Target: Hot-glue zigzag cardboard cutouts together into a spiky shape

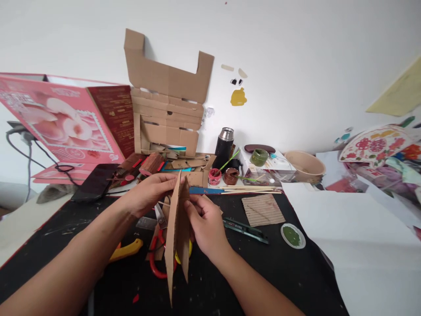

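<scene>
Two narrow cardboard pieces (173, 239) stand on edge between my hands, close together at the top and spread apart lower down. My left hand (158, 188) grips the upper left side, fingers behind the cardboard. On the right piece, my right hand (207, 219) presses with its thumb in front and its fingers curled behind. Whether the pieces are joined is hidden. Beneath them lie red-handled scissors (154, 263), partly covered, and something with a yellow handle (126, 250) is to their left. A green utility knife (246, 230) rests right of my right hand.
Behind stand a large cut cardboard box (167, 79), a pink carton (66, 123) and a black thermos (223, 147). Paint jars (231, 176), wooden sticks (253, 188), corrugated cardboard (263, 210) and a lid with green paint (293, 236) lie to the right. A phone (95, 182) lies left.
</scene>
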The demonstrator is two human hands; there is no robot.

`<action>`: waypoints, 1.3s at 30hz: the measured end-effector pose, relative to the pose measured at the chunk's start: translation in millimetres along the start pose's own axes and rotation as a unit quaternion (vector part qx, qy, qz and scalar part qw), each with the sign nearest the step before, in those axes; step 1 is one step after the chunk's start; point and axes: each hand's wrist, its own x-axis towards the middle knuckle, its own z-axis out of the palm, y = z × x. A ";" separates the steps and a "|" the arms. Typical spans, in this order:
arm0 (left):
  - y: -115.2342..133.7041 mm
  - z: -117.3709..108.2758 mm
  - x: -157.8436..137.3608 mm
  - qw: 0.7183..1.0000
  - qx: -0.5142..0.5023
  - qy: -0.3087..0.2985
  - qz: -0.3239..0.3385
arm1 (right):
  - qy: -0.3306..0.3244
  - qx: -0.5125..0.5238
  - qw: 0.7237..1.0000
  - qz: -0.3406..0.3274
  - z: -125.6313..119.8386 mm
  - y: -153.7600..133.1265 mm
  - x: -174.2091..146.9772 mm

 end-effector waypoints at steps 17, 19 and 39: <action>-3.6 -0.2 3.3 0.993 -0.107 0.038 -0.035 | -0.006 -0.002 1.000 0.008 1.5 1.3 -1.0; -4.5 -0.7 3.7 0.991 -0.120 0.041 -0.039 | -0.008 -0.003 1.000 0.009 1.5 1.0 -1.4; -4.7 -5.8 4.7 0.980 -0.189 0.043 -0.039 | -0.027 -0.007 1.000 -0.004 0.8 3.9 -2.7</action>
